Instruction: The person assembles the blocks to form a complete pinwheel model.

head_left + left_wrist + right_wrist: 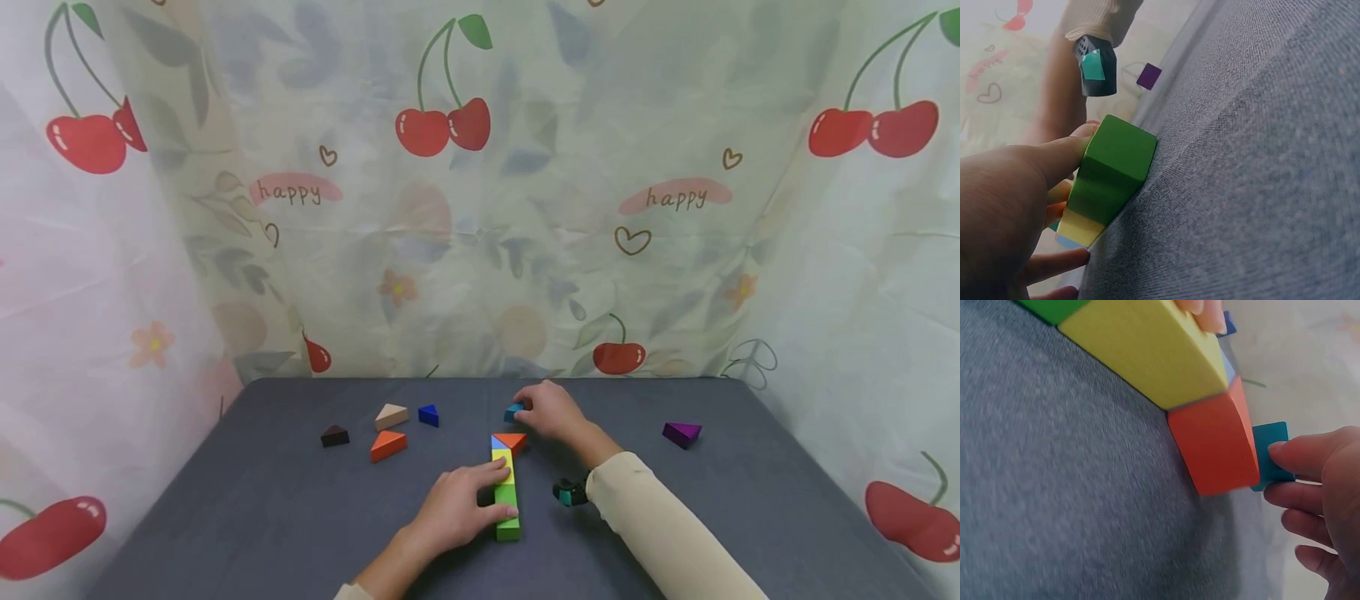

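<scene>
A row of blocks runs away from me at the table's middle: a green block (507,528) nearest, a yellow block (1141,356) beyond it, then a light blue triangular block (497,444) beside an orange triangular block (1213,444). My left hand (456,507) rests along the row, its thumb on the green block and fingertips touching the yellow one. Beyond the far end, my right hand (553,411) pinches a teal block (1267,447) between thumb and fingers. In the right wrist view the orange block partly covers the teal block.
Left of the row lie a black block (335,436), a wooden-coloured block (392,417), another orange block (388,446) and a dark blue block (428,416). A purple triangular block (682,433) sits at the right. Patterned curtains (517,275) surround the grey table (262,517).
</scene>
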A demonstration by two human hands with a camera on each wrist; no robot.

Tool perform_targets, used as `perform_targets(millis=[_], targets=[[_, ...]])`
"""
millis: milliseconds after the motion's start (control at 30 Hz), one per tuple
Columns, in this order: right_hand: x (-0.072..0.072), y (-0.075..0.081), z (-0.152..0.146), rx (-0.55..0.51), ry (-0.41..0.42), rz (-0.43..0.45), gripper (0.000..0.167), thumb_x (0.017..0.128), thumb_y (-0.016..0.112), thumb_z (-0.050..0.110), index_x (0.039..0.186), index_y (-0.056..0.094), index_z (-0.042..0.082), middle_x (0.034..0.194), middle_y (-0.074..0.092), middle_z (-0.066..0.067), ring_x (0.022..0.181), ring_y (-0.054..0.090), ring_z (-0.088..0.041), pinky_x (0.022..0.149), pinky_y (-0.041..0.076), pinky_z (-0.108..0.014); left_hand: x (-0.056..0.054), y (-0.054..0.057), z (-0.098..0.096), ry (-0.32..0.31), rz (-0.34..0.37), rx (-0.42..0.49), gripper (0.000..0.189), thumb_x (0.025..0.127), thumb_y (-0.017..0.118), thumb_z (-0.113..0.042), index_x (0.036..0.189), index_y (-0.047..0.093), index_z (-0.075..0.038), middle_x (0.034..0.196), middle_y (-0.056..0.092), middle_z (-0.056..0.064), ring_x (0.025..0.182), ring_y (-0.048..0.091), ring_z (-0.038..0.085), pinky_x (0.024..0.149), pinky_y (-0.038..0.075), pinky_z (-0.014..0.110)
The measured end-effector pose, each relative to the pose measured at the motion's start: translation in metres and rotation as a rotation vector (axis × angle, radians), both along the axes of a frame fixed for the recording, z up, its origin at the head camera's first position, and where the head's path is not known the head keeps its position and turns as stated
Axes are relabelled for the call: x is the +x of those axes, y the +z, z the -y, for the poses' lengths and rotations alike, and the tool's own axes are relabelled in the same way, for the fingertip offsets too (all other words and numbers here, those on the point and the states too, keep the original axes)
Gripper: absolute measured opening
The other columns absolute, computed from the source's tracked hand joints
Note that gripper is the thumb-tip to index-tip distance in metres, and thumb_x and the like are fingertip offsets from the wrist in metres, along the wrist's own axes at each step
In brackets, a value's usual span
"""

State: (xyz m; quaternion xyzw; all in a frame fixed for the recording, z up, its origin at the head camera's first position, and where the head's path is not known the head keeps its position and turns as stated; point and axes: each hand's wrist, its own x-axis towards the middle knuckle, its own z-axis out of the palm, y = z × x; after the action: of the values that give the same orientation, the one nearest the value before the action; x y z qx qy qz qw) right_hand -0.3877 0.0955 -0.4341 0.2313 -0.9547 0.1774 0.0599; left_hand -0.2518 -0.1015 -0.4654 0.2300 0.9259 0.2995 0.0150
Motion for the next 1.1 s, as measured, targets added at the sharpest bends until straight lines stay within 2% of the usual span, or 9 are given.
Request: perform_targets(millis=[267, 500, 800, 1100], targets=[[0.001, -0.003, 0.01, -0.025, 0.024, 0.053, 0.02, 0.089, 0.072, 0.024, 0.106, 0.074, 0.014, 0.078, 0.058, 0.006, 0.07, 0.052, -0.013, 0.067, 0.047, -0.032, -0.001, 0.0, 0.001, -0.007, 0.001, 0.022, 0.062, 0.085, 0.066, -0.057, 0.137, 0.06, -0.023, 0.142, 0.05, -0.014, 0.127, 0.051, 0.022, 0.098, 0.038, 0.056], [0.0, -0.009, 0.009, -0.11, -0.029, 0.066, 0.017, 0.093, 0.067, 0.023, 0.106, 0.074, 0.013, 0.094, 0.066, 0.001, 0.089, 0.058, -0.019, 0.082, 0.05, -0.04, 0.0, 0.001, 0.001, -0.008, -0.004, 0.02, 0.062, 0.085, 0.067, -0.056, 0.137, 0.06, -0.022, 0.142, 0.05, -0.013, 0.127, 0.051, 0.023, 0.098, 0.038, 0.057], [0.001, -0.018, 0.012, -0.182, -0.044, 0.082, 0.011, 0.094, 0.067, 0.022, 0.1, 0.074, 0.016, 0.092, 0.068, 0.003, 0.085, 0.06, -0.017, 0.081, 0.05, -0.039, 0.001, 0.0, 0.0, -0.006, -0.014, 0.015, 0.061, 0.085, 0.067, -0.054, 0.137, 0.06, -0.022, 0.142, 0.05, -0.013, 0.126, 0.051, 0.023, 0.098, 0.038, 0.057], [0.004, -0.02, 0.014, -0.207, -0.008, 0.122, 0.009, 0.092, 0.069, 0.021, 0.098, 0.075, 0.018, 0.093, 0.069, 0.006, 0.087, 0.06, -0.015, 0.084, 0.049, -0.037, 0.002, 0.001, 0.001, -0.012, -0.03, 0.005, 0.061, 0.086, 0.066, -0.056, 0.137, 0.059, -0.023, 0.142, 0.049, -0.013, 0.127, 0.051, 0.022, 0.098, 0.038, 0.057]])
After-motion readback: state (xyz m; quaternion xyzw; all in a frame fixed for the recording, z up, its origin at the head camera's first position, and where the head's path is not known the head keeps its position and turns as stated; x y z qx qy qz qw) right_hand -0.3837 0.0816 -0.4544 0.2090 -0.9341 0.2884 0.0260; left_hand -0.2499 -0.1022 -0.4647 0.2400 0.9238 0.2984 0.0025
